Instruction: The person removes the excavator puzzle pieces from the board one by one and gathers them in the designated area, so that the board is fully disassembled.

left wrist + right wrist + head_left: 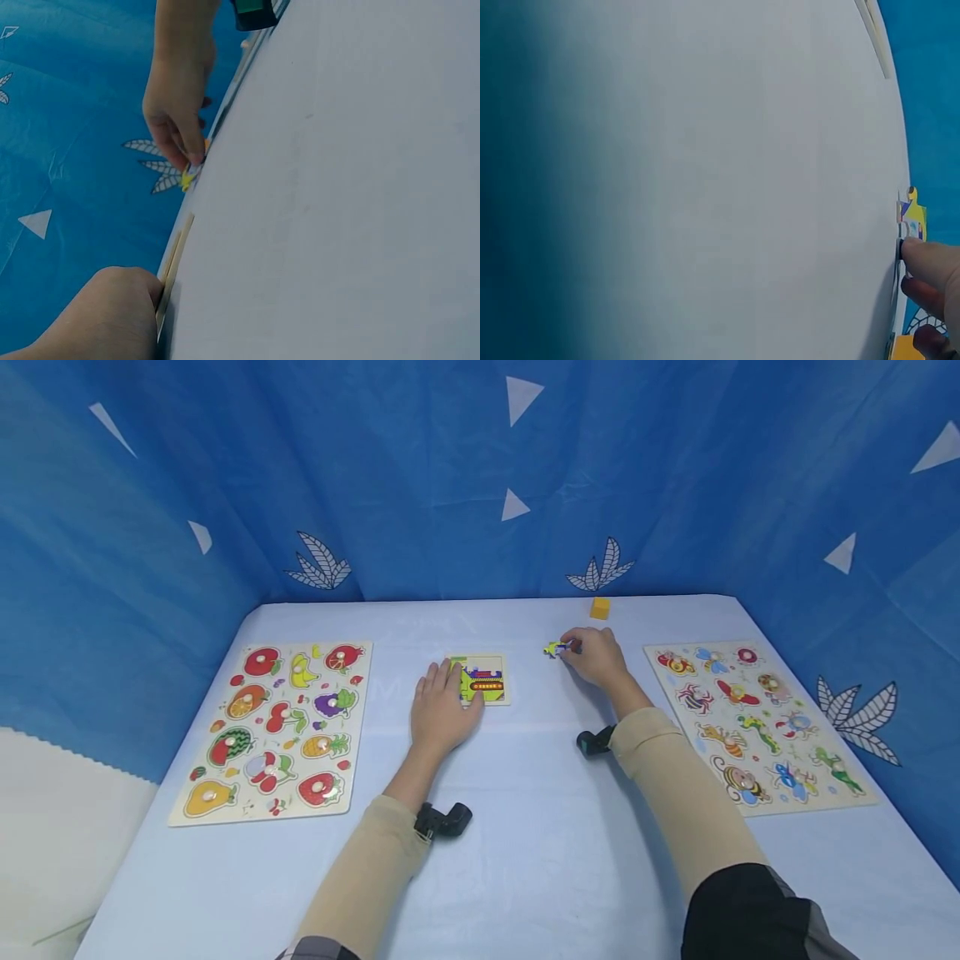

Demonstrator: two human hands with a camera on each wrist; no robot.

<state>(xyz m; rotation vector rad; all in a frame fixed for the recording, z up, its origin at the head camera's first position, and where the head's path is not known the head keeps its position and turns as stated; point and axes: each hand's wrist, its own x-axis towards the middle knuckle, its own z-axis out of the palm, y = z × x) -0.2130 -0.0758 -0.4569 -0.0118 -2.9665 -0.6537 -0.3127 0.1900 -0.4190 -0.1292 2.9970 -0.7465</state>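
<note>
My left hand (442, 710) lies with extended fingers over the left part of a small square puzzle board (486, 683) showing a yellow-green picture of a tracked vehicle. The hand hides that part of the board. In the left wrist view, the thumb side lies against the board's pale wooden edge (177, 259). To the right of the board, my right hand (596, 658) pinches a small yellow and purple jigsaw piece (553, 649) between thumb and fingers. The piece's knob (912, 193) points away from the fingertips in the right wrist view.
A yellow cube (600, 608) stands near the table's back edge, beyond my right hand. A fruit peg puzzle (296, 802) lies at the left and an insect peg puzzle (705, 710) at the right, partly under the right sleeve. Blue curtains (420, 485) surround the table.
</note>
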